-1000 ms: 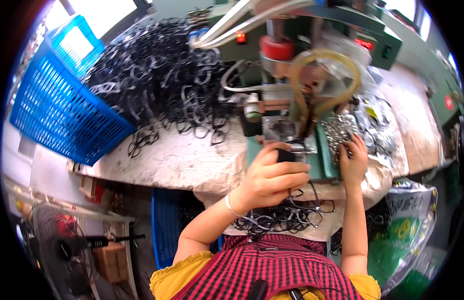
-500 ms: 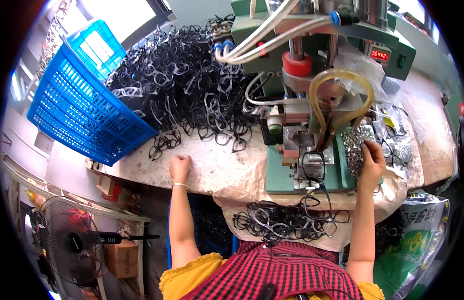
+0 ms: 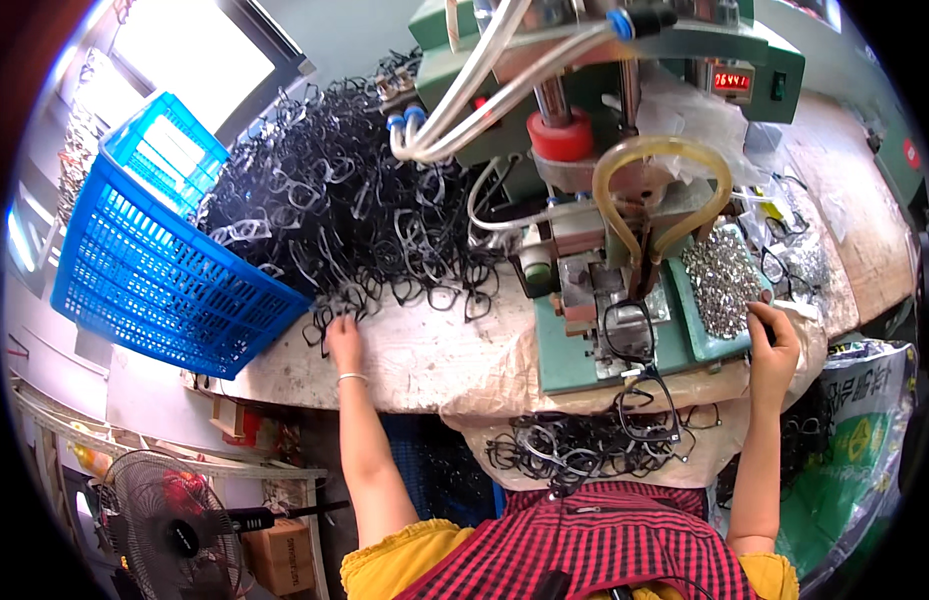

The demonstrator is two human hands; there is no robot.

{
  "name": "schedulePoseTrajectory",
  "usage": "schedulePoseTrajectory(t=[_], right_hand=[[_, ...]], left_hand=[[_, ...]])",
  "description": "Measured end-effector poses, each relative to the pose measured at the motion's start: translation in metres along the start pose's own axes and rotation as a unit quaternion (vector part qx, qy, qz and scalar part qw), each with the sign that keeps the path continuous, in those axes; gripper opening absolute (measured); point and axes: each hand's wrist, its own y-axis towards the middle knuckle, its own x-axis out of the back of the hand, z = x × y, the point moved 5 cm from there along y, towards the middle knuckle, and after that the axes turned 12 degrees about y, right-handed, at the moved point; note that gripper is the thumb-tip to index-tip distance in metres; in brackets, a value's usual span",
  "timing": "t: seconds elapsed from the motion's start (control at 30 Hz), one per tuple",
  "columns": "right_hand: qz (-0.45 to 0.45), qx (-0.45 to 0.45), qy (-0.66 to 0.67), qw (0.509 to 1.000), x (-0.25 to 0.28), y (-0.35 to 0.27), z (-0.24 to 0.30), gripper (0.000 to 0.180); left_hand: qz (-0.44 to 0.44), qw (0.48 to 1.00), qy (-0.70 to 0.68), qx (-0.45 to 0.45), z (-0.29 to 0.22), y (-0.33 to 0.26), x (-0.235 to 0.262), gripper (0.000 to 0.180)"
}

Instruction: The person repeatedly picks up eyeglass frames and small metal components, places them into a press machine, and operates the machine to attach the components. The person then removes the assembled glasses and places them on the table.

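Left-center, your left hand (image 3: 344,345) is touching piled eyeglass frames (image 3: 329,205); center-right, your right hand (image 3: 774,335) is curling beside a parts tray (image 3: 726,348), likely placed for reach; both grips unclear.

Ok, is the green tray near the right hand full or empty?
Well stocked, not empty: small metal pieces cover most of the green tray; their depth cannot be told.

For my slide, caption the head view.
Left hand at heaped eyeglass frames, right hand at tray of small shiny parts, green machine between.
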Motion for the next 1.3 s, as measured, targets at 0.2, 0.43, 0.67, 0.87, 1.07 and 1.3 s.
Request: schedulePoseTrajectory(t=[0.2, 0.43, 0.67, 0.87, 1.07, 1.3], right_hand=[[0.154, 0.14, 0.066, 0.976, -0.081, -0.001, 0.094, 0.02], [0.1, 0.008, 0.263, 0.959, -0.125, -0.008, 0.07, 0.038], [0.15, -0.07, 0.335, 0.928, -0.132, -0.008, 0.102, 0.048], [0.213, 0.016, 0.204, 0.955, -0.11, -0.014, 0.117, 0.043], [0.062, 0.163, -0.307, 0.936, -0.046, 0.027, -0.002, 0.022], [0.119, 0.27, -0.214, 0.931, -0.059, 0.023, 0.011, 0.014]], left_hand=[[0.018, 0.997, 0.038, -0.072, -0.167, -0.065, 0.021, 0.024], [-0.031, 0.916, -0.397, 0.042, -0.269, -0.114, 0.086, 0.024], [-0.106, 0.735, -0.647, -0.172, -0.385, -0.118, 0.231, 0.017], [-0.02, 0.743, -0.532, -0.405, -0.418, -0.163, 0.227, 0.009], [-0.001, 0.723, -0.431, -0.54, -0.452, -0.173, 0.218, 0.019], [0.015, 0.724, -0.445, -0.526, -0.45, -0.175, 0.209, 0.03]])
